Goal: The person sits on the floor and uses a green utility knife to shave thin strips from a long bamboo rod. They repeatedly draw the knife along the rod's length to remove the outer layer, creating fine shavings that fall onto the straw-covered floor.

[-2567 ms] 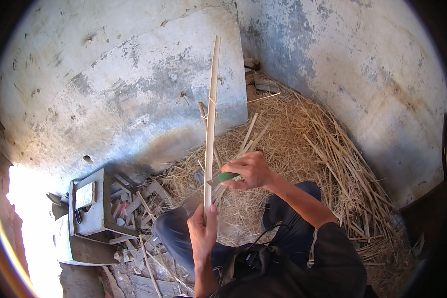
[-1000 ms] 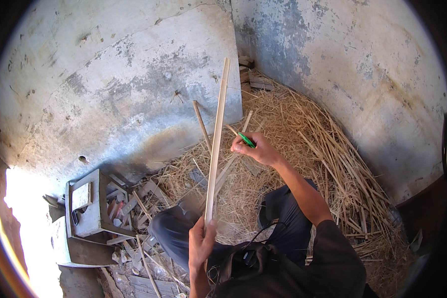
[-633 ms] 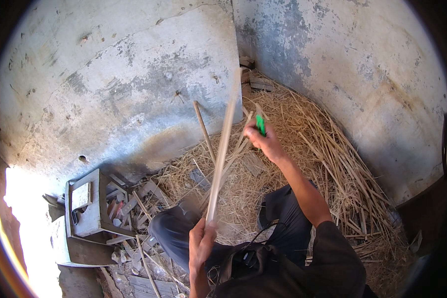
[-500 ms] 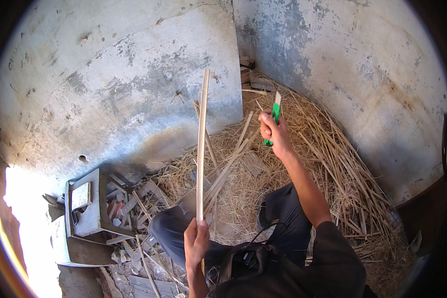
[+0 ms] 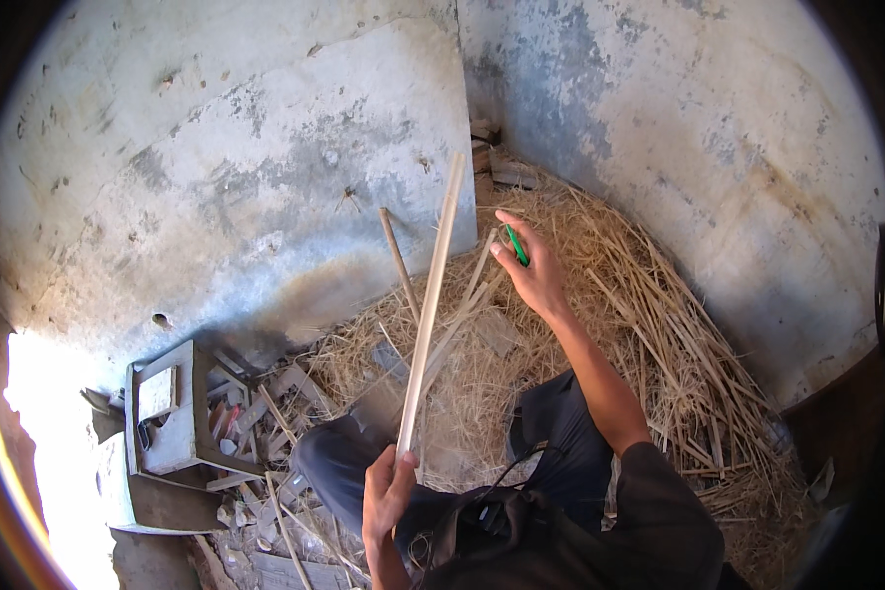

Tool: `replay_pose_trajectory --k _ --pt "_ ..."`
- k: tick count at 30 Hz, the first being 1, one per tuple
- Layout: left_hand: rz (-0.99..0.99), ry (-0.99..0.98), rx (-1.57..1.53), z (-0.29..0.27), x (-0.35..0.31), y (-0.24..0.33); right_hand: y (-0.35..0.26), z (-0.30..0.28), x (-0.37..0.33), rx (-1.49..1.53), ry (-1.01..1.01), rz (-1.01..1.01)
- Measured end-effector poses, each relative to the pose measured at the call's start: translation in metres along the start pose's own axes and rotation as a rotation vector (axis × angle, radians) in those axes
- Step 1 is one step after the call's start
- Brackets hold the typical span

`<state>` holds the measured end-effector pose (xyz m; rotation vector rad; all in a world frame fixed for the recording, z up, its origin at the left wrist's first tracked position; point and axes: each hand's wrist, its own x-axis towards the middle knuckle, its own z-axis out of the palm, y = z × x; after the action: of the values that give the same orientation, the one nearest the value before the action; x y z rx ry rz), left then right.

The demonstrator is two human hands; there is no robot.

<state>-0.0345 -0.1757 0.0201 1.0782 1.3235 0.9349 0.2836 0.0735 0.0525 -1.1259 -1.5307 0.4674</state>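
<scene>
Low in the view, my left hand (image 5: 388,489) is closed around the lower end of a long, pale bamboo strip (image 5: 431,305). The strip rises from the fist, its top tilted to the right in front of the wall. My right hand (image 5: 539,275) is held up and to the right of the strip, apart from it. It holds a green utility knife (image 5: 517,246) in the palm, with the forefinger and thumb stretched out toward the strip. Only part of the green handle shows; the blade cannot be made out.
Shavings (image 5: 560,354) cover the floor before me. A pile of thin split strips (image 5: 678,344) lies along the right wall. A stick (image 5: 399,261) leans near the left wall (image 5: 295,177). A worn wooden stool (image 5: 189,418) lies among scraps at left, near a bright opening.
The bamboo strip's top has swung to the right. My right hand has moved slightly left and turned, its fingers loosening, and the knife's blade no longer shows.
</scene>
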Motion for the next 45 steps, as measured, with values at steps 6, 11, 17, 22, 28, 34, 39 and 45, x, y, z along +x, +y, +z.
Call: replay_pose_trajectory --k 6,11,17,22,28,34,39,45 --pt "0.076 -0.055 0.162 -0.002 -0.003 -0.011 0.011 0.001 0.009 0.145 0.013 0.027" --pt "0.031 0.004 0.158 -0.003 -0.006 -0.007 0.018 -0.006 0.009 0.237 -0.047 0.068" --pt "0.064 0.12 0.106 -0.016 -0.001 -0.011 0.017 -0.01 0.012 0.5 0.165 0.121" --pt "0.009 0.21 0.012 -0.025 -0.003 -0.011 0.028 -0.041 0.018 0.443 0.3 0.168" --pt "0.051 0.164 -0.012 -0.015 0.003 -0.004 0.059 -0.043 -0.001 -0.743 -0.168 0.16" --pt "0.135 0.162 0.051 0.0 0.015 0.009 0.012 0.015 -0.019 -0.113 -0.158 -0.133" --pt "0.197 0.181 0.131 0.005 0.023 0.025 -0.051 0.045 -0.046 -0.17 -0.341 -0.304" --pt "0.308 0.304 0.236 0.006 0.034 0.025 -0.031 0.046 -0.04 -0.11 -0.19 -0.157"
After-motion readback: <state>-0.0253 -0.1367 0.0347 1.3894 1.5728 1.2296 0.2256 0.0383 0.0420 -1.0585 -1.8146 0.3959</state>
